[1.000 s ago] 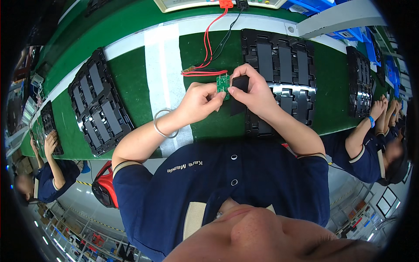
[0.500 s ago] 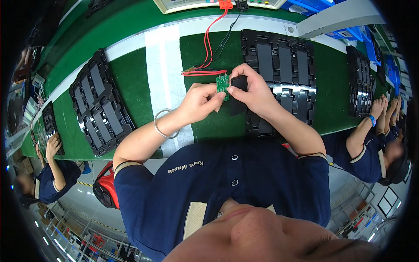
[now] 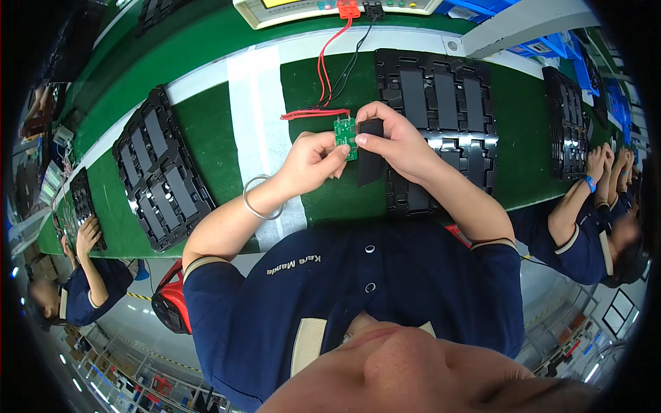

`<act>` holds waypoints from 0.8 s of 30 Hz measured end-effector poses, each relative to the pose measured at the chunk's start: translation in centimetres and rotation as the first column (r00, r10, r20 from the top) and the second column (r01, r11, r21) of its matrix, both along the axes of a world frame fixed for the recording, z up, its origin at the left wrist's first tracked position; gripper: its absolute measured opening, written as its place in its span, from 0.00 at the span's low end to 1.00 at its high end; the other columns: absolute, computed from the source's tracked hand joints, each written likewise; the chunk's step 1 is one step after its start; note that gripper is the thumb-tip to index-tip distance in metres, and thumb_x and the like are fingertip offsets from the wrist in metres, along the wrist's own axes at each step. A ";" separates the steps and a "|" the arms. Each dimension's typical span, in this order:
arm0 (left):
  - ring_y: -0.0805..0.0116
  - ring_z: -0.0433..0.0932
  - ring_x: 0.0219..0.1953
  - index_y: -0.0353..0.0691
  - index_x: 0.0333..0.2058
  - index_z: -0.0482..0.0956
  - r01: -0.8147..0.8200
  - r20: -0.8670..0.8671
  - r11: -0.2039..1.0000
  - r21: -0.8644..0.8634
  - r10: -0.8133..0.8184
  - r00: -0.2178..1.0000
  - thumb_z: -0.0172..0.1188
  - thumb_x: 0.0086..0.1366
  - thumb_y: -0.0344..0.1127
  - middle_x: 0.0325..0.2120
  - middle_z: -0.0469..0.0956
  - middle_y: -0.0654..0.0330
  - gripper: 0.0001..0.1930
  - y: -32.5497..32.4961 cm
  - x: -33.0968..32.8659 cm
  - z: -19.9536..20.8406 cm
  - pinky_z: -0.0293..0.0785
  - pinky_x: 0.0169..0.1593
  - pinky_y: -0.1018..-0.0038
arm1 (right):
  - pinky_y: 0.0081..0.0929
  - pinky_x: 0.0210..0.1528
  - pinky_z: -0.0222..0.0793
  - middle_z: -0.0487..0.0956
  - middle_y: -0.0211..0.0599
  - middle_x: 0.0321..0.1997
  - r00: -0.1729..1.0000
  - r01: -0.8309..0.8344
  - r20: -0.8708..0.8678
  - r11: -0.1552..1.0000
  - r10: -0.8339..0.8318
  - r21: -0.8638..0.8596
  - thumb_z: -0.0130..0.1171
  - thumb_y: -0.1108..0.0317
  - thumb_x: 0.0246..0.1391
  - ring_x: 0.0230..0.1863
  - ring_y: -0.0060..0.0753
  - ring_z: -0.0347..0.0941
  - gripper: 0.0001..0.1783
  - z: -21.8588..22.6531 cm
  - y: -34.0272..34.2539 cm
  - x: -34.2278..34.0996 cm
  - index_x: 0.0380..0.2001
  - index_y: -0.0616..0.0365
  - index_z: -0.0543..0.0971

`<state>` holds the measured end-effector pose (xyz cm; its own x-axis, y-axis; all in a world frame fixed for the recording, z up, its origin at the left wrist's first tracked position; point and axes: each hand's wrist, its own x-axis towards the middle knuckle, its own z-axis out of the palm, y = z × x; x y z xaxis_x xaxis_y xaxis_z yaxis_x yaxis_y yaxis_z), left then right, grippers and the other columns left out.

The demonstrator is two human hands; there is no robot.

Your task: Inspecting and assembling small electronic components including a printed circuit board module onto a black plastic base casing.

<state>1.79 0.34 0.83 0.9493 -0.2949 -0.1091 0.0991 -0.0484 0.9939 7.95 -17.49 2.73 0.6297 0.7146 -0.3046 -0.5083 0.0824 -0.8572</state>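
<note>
My left hand (image 3: 318, 160) pinches the lower left side of a small green circuit board (image 3: 345, 131), thumb on its face. A flat black battery-like piece (image 3: 370, 167) is gripped between the thumb and fingers of my right hand (image 3: 394, 138), right beside the board. Whether the board and the black piece are joined is hidden by my fingers. Close above the board's top end lie red test leads (image 3: 317, 113); I cannot tell whether they touch it.
A black tray (image 3: 451, 131) with dark flat pieces lies right of my hands, another tray (image 3: 158, 172) to the left. The leads run up to a bench instrument (image 3: 330, 9) at the back. Co-workers sit at both sides; one's hand (image 3: 87, 234) shows at far left.
The view has shifted slightly, and my hands appear a little further left with the board and black piece. The grip of both hands looks the same.
</note>
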 end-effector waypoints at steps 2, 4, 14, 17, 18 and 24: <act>0.82 0.64 0.12 0.34 0.23 0.71 0.002 -0.001 1.000 -0.002 -0.002 1.000 0.48 0.61 0.30 0.10 0.70 0.66 0.09 0.0 0.0 0.1 0.58 0.17 0.82 | 0.17 0.41 0.62 0.67 0.25 0.34 0.999 0.025 0.021 1.000 -0.025 0.005 0.53 0.77 0.49 0.37 0.16 0.65 0.12 -0.2 0.0 0.1 0.38 0.57 0.66; 0.82 0.64 0.12 0.35 0.22 0.71 -0.003 0.001 1.000 -0.013 0.003 1.000 0.48 0.61 0.30 0.10 0.69 0.66 0.09 -0.1 0.0 0.1 0.58 0.16 0.82 | 0.17 0.42 0.61 0.68 0.26 0.34 0.999 0.036 0.024 0.999 -0.036 0.008 0.53 0.77 0.49 0.39 0.16 0.64 0.12 -0.3 0.1 0.0 0.38 0.57 0.66; 0.82 0.65 0.12 0.35 0.20 0.70 0.008 0.012 1.000 -0.001 -0.008 1.000 0.49 0.61 0.32 0.10 0.70 0.66 0.11 -0.1 0.1 -0.2 0.59 0.17 0.82 | 0.18 0.40 0.62 0.70 0.28 0.33 0.839 0.198 0.540 0.961 -0.065 -0.193 0.60 0.73 0.43 0.35 0.17 0.65 0.13 -1.3 0.6 -0.6 0.33 0.59 0.69; 0.81 0.66 0.12 0.35 0.20 0.70 0.023 0.004 1.000 -0.017 -0.023 1.000 0.49 0.61 0.32 0.10 0.70 0.66 0.11 0.1 0.2 -0.2 0.59 0.17 0.82 | 0.20 0.46 0.57 0.68 0.28 0.35 0.890 0.172 0.450 0.967 -0.072 -0.186 0.60 0.75 0.42 0.41 0.20 0.62 0.15 -0.8 0.8 -0.6 0.34 0.58 0.68; 0.81 0.66 0.12 0.35 0.20 0.70 0.031 0.009 0.999 -0.016 -0.031 0.999 0.49 0.61 0.32 0.10 0.70 0.66 0.11 0.1 0.2 -0.3 0.59 0.17 0.82 | 0.21 0.50 0.55 0.67 0.27 0.36 0.921 0.148 0.382 0.972 -0.069 -0.182 0.60 0.76 0.42 0.43 0.21 0.61 0.15 -0.5 0.8 -0.6 0.34 0.57 0.67; 0.81 0.66 0.12 0.35 0.19 0.69 0.012 0.057 0.998 0.069 -0.016 0.998 0.49 0.61 0.32 0.09 0.70 0.65 0.12 0.2 0.2 -0.4 0.60 0.17 0.81 | 0.22 0.50 0.55 0.65 0.27 0.36 0.886 0.108 0.463 0.982 -0.024 -0.157 0.59 0.76 0.43 0.44 0.22 0.60 0.15 -0.6 0.5 -0.2 0.35 0.56 0.66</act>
<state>2.03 0.52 0.41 0.9505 -0.3016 -0.0745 0.0403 -0.1180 0.9922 7.77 -17.01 2.10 0.7727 0.6289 -0.0866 -0.0551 -0.0694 -0.9961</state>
